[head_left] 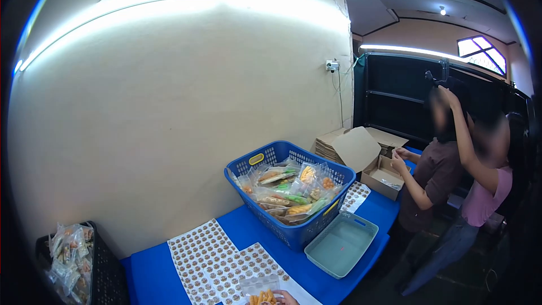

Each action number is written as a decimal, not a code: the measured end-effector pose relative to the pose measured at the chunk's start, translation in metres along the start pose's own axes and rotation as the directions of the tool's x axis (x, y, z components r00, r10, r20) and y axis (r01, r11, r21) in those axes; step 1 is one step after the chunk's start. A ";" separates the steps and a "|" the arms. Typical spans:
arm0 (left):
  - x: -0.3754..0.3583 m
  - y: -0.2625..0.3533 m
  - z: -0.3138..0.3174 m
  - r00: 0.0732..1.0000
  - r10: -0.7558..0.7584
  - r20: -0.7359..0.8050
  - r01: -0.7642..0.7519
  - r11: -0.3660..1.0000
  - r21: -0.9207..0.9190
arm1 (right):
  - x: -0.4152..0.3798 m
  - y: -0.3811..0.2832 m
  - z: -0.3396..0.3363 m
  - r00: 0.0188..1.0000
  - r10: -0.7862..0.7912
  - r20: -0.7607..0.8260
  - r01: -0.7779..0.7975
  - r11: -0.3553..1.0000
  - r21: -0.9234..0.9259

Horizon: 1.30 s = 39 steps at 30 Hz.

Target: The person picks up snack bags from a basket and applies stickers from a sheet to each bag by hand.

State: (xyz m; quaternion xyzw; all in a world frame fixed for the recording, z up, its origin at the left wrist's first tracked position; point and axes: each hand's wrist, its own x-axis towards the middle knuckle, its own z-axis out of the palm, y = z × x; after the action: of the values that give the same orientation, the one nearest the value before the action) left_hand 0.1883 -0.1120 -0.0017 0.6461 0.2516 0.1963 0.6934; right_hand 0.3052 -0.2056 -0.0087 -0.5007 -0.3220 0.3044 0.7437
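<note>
At the bottom edge of the head view, a clear plastic bag of orange snack sticks (262,295) is partly cut off by the frame. My right hand (288,298) grips its right side, with only some fingers showing. My left hand is out of view. Beneath and beyond the bag lie sheets of round brown stickers (204,253) on the blue-covered table (151,268). A big blue basket (299,236) full of clear snack bags (293,186) stands further back on the table.
A grey-green tray (341,245) sits right of the basket. Beyond are stacked flat cardboard (326,146) and an open cardboard box (387,178), where one person (429,178) stands with another person (488,192) behind. A dark crate (110,265) of bagged snacks is at lower left.
</note>
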 end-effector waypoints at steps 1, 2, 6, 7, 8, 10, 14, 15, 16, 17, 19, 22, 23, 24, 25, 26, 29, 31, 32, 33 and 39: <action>0.000 -0.001 -0.001 1.000 0.018 -0.001 -0.018 1.000 -0.011 | -0.002 -0.017 0.005 1.000 -0.006 0.003 0.006 1.000 0.005; -0.001 -0.002 -0.001 0.999 0.035 -0.003 -0.036 0.999 -0.021 | -0.005 -0.026 0.008 1.000 -0.011 0.005 0.011 1.000 0.011; -0.008 0.022 0.010 0.999 0.022 -0.029 -0.024 0.997 -0.071 | -0.003 -0.044 0.010 1.000 -0.030 -0.004 0.029 0.985 -0.170; -0.006 0.020 0.014 0.995 0.083 -0.062 -0.088 0.992 -0.085 | -0.001 -0.043 0.010 0.996 -0.083 -0.026 0.077 0.979 -0.187; -0.005 0.021 0.015 0.993 0.094 -0.071 -0.100 0.992 -0.078 | 0.002 -0.039 0.011 0.993 -0.105 -0.053 0.096 0.983 -0.156; -0.005 0.026 0.016 0.990 0.108 -0.087 -0.113 0.991 -0.066 | 0.005 -0.035 0.014 0.984 -0.138 -0.115 0.128 0.987 -0.095; -0.009 0.033 0.014 0.983 0.143 -0.119 -0.154 0.984 -0.087 | 0.005 -0.041 0.025 0.983 -0.121 -0.135 0.109 0.990 -0.092; -0.007 0.022 0.010 0.972 0.184 -0.143 -0.196 0.978 -0.069 | 0.005 -0.044 0.026 0.987 -0.115 -0.110 0.103 0.989 -0.106; -0.009 0.024 0.012 0.965 0.165 -0.202 -0.178 0.983 -0.049 | 0.003 -0.043 0.027 0.985 -0.153 -0.081 0.142 0.982 -0.120; -0.012 0.029 0.013 0.954 0.148 -0.260 -0.160 0.987 -0.027 | 0.002 -0.040 0.030 0.980 -0.192 -0.054 0.183 0.974 -0.132; -0.012 0.027 0.012 0.931 0.167 -0.326 -0.194 0.980 -0.052 | -0.004 -0.055 0.037 0.979 -0.202 -0.011 0.200 0.974 -0.110; -0.011 0.020 0.013 0.932 0.235 -0.275 -0.250 0.968 -0.021 | -0.005 -0.040 0.031 0.978 -0.202 -0.046 0.187 0.956 -0.226; -0.013 0.026 0.016 0.947 0.205 -0.245 -0.227 0.972 -0.062 | -0.004 -0.035 0.029 0.987 -0.153 -0.058 0.142 0.977 -0.162; -0.016 0.027 0.017 0.962 0.161 -0.222 -0.179 0.982 -0.062 | -0.005 -0.030 0.026 0.985 -0.155 -0.080 0.145 0.982 -0.120; -0.018 0.028 0.018 0.972 0.118 -0.204 -0.133 0.989 -0.062 | -0.007 -0.027 0.024 0.983 -0.157 -0.096 0.149 0.986 -0.080; -0.019 0.028 0.018 0.979 0.072 -0.190 -0.085 0.994 -0.063 | -0.008 -0.029 0.024 0.982 -0.153 -0.108 0.150 0.988 -0.037; -0.016 -0.003 0.007 0.956 0.180 -0.230 -0.168 0.983 0.073 | -0.010 -0.027 0.021 0.993 -0.121 -0.011 0.120 0.992 -0.033; -0.009 -0.015 0.003 0.919 0.246 -0.308 -0.187 0.960 0.209 | -0.005 -0.014 0.018 0.997 -0.073 0.019 0.073 0.997 -0.007; -0.007 -0.005 0.003 0.922 0.237 -0.305 -0.148 0.946 0.287 | -0.001 -0.016 0.017 0.998 -0.062 0.028 0.062 0.998 -0.004; -0.006 0.008 0.001 0.928 0.219 -0.303 -0.100 0.926 0.363 | 0.001 -0.018 0.016 0.999 -0.043 0.033 0.043 0.999 0.001; -0.006 0.060 0.033 0.874 0.361 -0.326 -0.239 0.902 0.359 | 0.013 -0.053 0.007 0.992 -0.126 0.002 0.126 0.991 -0.046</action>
State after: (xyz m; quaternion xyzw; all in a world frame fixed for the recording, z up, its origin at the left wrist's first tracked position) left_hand 0.2065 -0.1371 0.0603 0.7261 0.3054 0.3839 0.4819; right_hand 0.3148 -0.2083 0.0449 -0.4964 -0.3596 0.2489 0.7499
